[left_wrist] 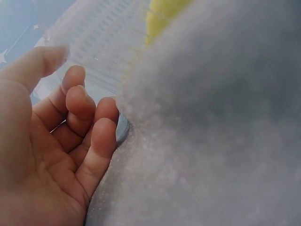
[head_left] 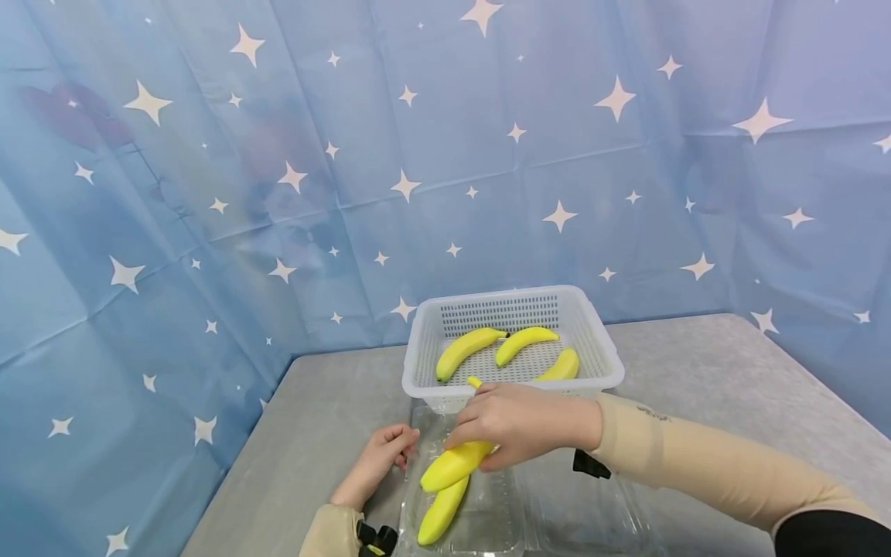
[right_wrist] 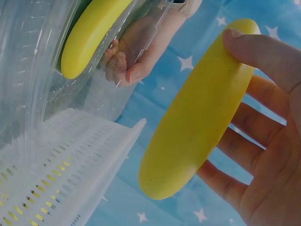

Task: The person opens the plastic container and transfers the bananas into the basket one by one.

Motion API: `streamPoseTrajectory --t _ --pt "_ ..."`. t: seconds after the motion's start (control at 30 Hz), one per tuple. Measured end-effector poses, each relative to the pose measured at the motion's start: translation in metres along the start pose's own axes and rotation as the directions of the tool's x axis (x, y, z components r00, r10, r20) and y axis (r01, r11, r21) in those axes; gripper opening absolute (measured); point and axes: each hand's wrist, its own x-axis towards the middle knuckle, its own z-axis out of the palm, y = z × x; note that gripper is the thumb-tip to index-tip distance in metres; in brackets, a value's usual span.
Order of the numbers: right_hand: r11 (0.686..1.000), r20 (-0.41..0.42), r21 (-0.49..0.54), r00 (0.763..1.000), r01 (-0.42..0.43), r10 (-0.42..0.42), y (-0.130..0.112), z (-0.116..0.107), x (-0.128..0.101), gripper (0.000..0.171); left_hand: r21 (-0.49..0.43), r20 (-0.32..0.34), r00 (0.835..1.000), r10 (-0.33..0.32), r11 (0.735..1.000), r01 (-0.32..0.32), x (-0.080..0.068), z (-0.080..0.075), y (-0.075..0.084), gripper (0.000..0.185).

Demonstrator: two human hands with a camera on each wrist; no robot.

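Observation:
My right hand (head_left: pixel 515 422) grips a yellow banana (head_left: pixel 454 466) above the left part of a clear plastic clamshell box (head_left: pixel 497 518). In the right wrist view, the thumb lies on one side of this banana (right_wrist: pixel 197 113) and the fingers on the other. Another banana (head_left: pixel 442 514) lies in the box, partly covered by the held one in the head view. My left hand (head_left: pixel 383 456) is beside the box's left wall, its fingers loosely curled with nothing seen in them. Whether those fingertips (left_wrist: pixel 103 136) touch the wall, I cannot tell.
Behind the box stands a white perforated basket (head_left: pixel 605 352), with several bananas inside, one of them (head_left: pixel 469 350) at its left. The box's clear lid (head_left: pixel 585 507) lies folded out to the right on the grey table (head_left: pixel 334 402). A blue star-printed cloth (head_left: pixel 452 155) hangs behind.

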Motion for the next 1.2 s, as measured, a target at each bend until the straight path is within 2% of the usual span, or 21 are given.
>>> streamPoseTrajectory --t 0.3,0.67,0.87,1.2 --pt "1.0 0.012 0.002 1.0 -0.012 0.012 0.002 -0.002 -0.001 0.045 0.007 0.009 1.0 0.011 1.0 -0.011 -0.001 -0.001 0.0 0.035" --pt "1.0 -0.041 -0.023 0.999 0.001 -0.002 0.007 -0.005 -0.005 0.045 0.021 0.011 1.0 0.007 1.0 -0.008 0.001 -0.002 -0.001 0.039" --pt "1.0 -0.04 -0.009 0.999 -0.008 0.008 0.012 -0.006 -0.007 0.044 0.019 0.015 1.0 0.026 0.999 -0.026 0.001 -0.002 -0.001 0.038" --pt "1.0 -0.032 -0.013 0.999 -0.022 0.022 0.016 -0.008 -0.007 0.044 0.011 0.014 1.0 0.018 1.0 -0.019 0.001 -0.002 -0.002 0.034"
